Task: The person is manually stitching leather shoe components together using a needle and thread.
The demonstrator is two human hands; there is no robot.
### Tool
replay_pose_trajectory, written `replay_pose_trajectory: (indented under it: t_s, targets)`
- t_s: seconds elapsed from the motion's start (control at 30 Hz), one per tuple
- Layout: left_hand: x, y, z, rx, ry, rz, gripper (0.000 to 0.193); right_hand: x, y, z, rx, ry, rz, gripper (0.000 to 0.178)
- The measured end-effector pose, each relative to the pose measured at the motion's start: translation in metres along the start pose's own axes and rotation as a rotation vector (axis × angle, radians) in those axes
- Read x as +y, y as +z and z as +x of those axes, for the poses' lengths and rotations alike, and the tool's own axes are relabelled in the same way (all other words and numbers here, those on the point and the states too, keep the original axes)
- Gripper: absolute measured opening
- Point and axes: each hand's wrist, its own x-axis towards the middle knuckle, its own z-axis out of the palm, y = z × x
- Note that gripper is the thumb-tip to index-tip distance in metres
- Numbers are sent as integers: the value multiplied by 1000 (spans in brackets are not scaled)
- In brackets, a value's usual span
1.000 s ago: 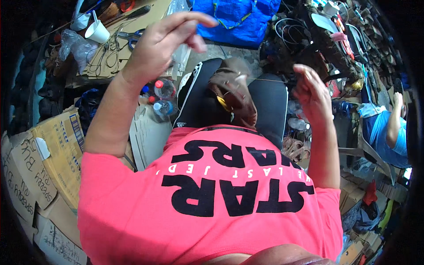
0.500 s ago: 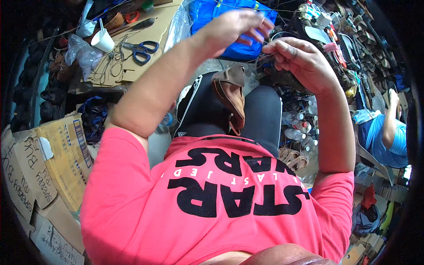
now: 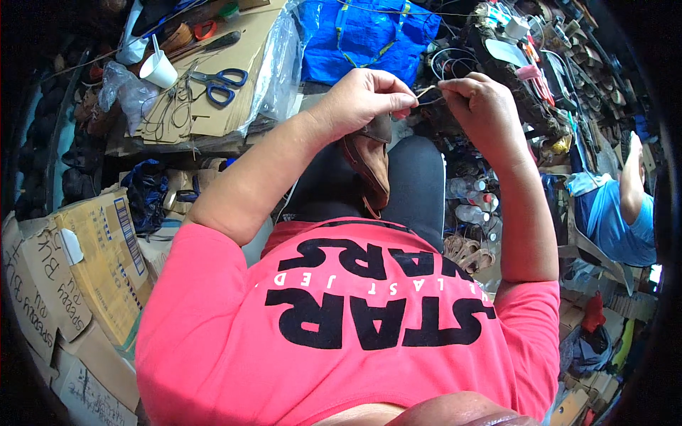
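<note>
My left hand (image 3: pixel 373 99) is closed in a pinch above my lap, thumb and fingertips together. Facing it, my right hand (image 3: pixel 479 103) also pinches, its thumb under the bent fingers. A short stretch of thin pale cord (image 3: pixel 427 91) shows between the two sets of fingertips; where its ends run is hidden in my fingers. Below my left hand, a brown leather shoe (image 3: pixel 369 174) rests between my thighs. Its upper end is partly covered by that hand.
At the far left, cardboard (image 3: pixel 245 60) bears blue-handled scissors (image 3: pixel 222 86), a white cup (image 3: pixel 158 69) and loose threads. A blue bag (image 3: pixel 369 42) lies ahead. Plastic bottles (image 3: pixel 472 213) stand right of my legs. Cartons (image 3: pixel 99 248) are at left; a person in blue (image 3: pixel 614 216) sits at right.
My left hand has come down and nearer, from a blurred, spread position to a pinch. My right hand has lowered slightly. The cord now shows between them.
</note>
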Motion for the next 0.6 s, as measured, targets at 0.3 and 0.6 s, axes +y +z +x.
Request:
replay_pose_trajectory:
  t_s: [0.3,0.6]
  targets:
    - [9,11,14,182,72,-322,22,-14,19,15,300,-4,178,13]
    - [14,8,24,355,150,-410,16,-12,24,15,349,-55,133,11]
